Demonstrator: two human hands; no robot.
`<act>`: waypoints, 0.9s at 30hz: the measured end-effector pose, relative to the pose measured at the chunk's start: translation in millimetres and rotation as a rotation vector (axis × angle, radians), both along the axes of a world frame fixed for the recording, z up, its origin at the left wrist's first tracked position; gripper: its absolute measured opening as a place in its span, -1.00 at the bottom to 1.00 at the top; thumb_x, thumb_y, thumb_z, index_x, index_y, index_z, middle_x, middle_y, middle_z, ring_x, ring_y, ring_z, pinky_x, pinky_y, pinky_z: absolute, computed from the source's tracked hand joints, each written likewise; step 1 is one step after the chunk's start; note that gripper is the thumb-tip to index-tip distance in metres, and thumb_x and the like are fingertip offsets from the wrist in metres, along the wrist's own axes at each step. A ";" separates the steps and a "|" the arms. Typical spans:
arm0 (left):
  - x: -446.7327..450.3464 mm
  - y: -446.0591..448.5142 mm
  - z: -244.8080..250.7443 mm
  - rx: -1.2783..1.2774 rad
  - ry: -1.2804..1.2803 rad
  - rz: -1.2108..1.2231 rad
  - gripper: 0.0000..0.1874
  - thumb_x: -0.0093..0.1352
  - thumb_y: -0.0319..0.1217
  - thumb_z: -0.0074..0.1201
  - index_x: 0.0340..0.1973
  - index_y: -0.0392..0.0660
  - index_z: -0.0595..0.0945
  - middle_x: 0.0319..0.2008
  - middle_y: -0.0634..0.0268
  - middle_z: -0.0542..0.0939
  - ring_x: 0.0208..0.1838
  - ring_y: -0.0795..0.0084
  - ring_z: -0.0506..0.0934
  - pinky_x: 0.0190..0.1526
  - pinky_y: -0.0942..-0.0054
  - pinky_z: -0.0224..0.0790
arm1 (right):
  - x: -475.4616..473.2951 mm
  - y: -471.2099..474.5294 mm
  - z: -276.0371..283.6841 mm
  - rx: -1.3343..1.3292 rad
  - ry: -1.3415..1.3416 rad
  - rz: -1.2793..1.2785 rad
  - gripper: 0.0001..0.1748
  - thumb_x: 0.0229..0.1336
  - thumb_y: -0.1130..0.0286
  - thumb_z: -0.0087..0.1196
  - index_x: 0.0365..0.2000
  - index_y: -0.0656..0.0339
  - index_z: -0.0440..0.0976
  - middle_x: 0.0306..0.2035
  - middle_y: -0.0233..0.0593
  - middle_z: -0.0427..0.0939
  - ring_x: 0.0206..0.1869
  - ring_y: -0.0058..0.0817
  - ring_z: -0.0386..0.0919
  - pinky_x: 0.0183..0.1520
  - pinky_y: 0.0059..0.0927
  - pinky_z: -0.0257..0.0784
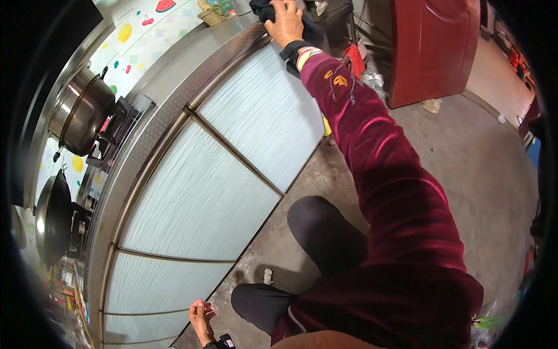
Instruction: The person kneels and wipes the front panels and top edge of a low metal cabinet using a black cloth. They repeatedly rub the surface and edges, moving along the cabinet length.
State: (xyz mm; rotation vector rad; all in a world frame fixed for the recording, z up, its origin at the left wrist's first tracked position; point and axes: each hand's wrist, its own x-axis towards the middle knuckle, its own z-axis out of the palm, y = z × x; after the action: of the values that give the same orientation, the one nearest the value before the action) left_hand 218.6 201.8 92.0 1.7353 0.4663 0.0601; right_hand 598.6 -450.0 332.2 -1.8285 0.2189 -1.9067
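Observation:
My right hand (286, 24) is at the top of the view, at the far end of the stretched arm. It grips a bunched black cloth (263, 9) at the edge of the stainless-steel counter (174, 72). Below that edge run cabinet panels of ribbed whitish glass (200, 187) in metal frames. Low in the view, my left hand (202, 320) is beside the lower edge of the panels, its fingers loosely bent and apart, with nothing seen in it.
A steel pot (85, 113) and a dark wok (54, 218) stand on gas burners along the counter. A small woven basket (211, 13) sits near the cloth. The red door (431, 52) stands at the upper right. Crumpled scraps (268, 276) lie on the concrete floor (444, 144) near my knees.

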 end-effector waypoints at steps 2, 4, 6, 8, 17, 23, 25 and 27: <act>9.9 -3.3 0.5 -0.005 -0.020 -0.016 -0.75 0.43 -0.27 0.01 -0.12 -0.17 0.52 -0.36 0.18 0.59 -0.41 0.41 0.58 -0.43 0.44 0.51 | 3.2 -0.6 8.9 0.045 0.009 0.142 -0.48 -0.16 0.50 0.17 -0.07 0.05 0.38 0.00 0.01 0.30 0.05 0.15 0.29 0.05 0.02 0.33; 19.1 -9.6 1.4 -0.002 -0.061 -0.025 -0.76 0.43 -0.28 0.01 -0.11 -0.18 0.51 -0.36 0.18 0.59 -0.41 0.42 0.58 -0.44 0.44 0.52 | -2.6 26.0 5.3 -0.076 -0.043 0.106 -0.54 -0.15 0.43 0.18 -0.12 0.04 0.41 -0.07 -0.12 0.33 -0.03 -0.05 0.33 0.04 -0.10 0.33; 24.8 -17.5 1.8 -0.027 -0.062 -0.048 -0.76 0.43 -0.30 0.00 -0.11 -0.19 0.51 -0.36 0.17 0.59 -0.41 0.42 0.58 -0.44 0.44 0.52 | -12.8 72.6 0.0 -0.173 -0.102 0.157 -0.51 -0.26 0.36 0.23 -0.16 -0.04 0.46 -0.10 -0.21 0.34 -0.04 -0.12 0.31 0.04 -0.17 0.30; 26.6 -25.3 2.1 -0.053 -0.057 -0.072 -0.77 0.43 -0.32 0.00 -0.10 -0.19 0.52 -0.35 0.17 0.59 -0.41 0.41 0.58 -0.42 0.44 0.52 | -35.4 129.1 -15.8 -0.288 -0.085 0.293 -0.50 -0.27 0.33 0.24 -0.15 -0.05 0.46 -0.11 -0.25 0.33 0.00 -0.18 0.29 0.07 -0.19 0.26; -13.9 -29.2 9.9 -0.040 -0.096 -0.060 -0.75 0.43 -0.29 0.00 -0.08 -0.17 0.51 -0.33 0.20 0.60 -0.37 0.42 0.58 -0.38 0.44 0.50 | -125.3 349.8 -5.1 -0.689 -0.429 0.738 -0.63 -0.32 0.29 0.23 -0.36 -0.09 0.40 -0.17 -0.42 0.27 -0.12 -0.26 0.24 -0.40 -0.51 0.46; -32.6 -16.7 3.7 -0.053 -0.103 0.032 -0.73 0.43 -0.29 0.02 -0.06 -0.19 0.51 -0.32 0.19 0.60 -0.38 0.42 0.59 -0.38 0.46 0.51 | -99.9 303.7 -15.2 -0.828 -0.334 0.657 -0.81 -0.10 0.38 0.10 -0.43 -0.23 0.45 -0.15 -0.59 0.39 -0.12 -0.38 0.35 -0.29 -0.49 0.49; -37.3 -9.4 -1.2 -0.052 -0.127 0.025 -0.73 0.42 -0.28 0.02 -0.07 -0.18 0.52 -0.32 0.19 0.60 -0.38 0.44 0.58 -0.38 0.46 0.51 | -82.9 259.1 -18.7 -0.760 -0.228 0.618 -0.75 -0.10 0.43 0.15 -0.35 -0.20 0.53 -0.07 -0.57 0.43 -0.04 -0.31 0.33 -0.14 -0.37 0.48; -41.4 -0.8 -5.9 -0.050 -0.113 0.048 -0.73 0.43 -0.27 0.02 -0.08 -0.18 0.52 -0.32 0.21 0.60 -0.38 0.46 0.58 -0.38 0.47 0.51 | -67.3 210.0 -22.6 -0.569 -0.186 0.387 -0.69 -0.18 0.41 0.23 -0.32 -0.20 0.56 -0.09 -0.45 0.45 0.00 -0.30 0.30 -0.08 -0.26 0.39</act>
State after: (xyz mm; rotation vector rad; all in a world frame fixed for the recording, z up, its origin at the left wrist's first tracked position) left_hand 177.2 200.9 86.1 1.6621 0.4227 0.1791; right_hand 531.3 -240.0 309.7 -1.8255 -0.7576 -1.9520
